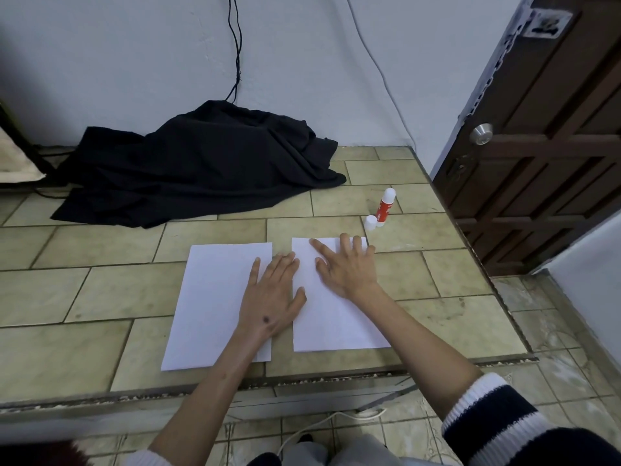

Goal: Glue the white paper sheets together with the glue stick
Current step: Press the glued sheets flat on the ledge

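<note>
Two flat white rectangular paper sheets side by side, narrow gap between, not overlapping. Left hand [273, 295] flat and open, fingers straight, palm on right edge of left white paper sheet [208, 297], thumb reaching across gap onto right white paper sheet [336, 324]. Right hand [347, 267] flat, fingers spread, pressing top half of right sheet. Neither gripping anything.

Red-bodied plastic glue stick with white ends [385, 206] upright just beyond right hand's fingertips, small white cap [370, 223] standing off beside it, touching or nearly. Probably uncapped, ready.

Likely step: steadying sheets before gluing; no glue visible on paper. To do well: keep left hand pinning one sheet, free right hand for stick, even strokes along joining edge, align corners first, press flat from centre outward.

Surface: beige-green tiled surface [100, 290], chipped front edge. Crumpled black cloth [201, 163] well beyond left hand, against white wall [134, 45]; cables hanging. Brown wooden door [554, 146] with metal knob far right of right hand. Tiled floor below.
</note>
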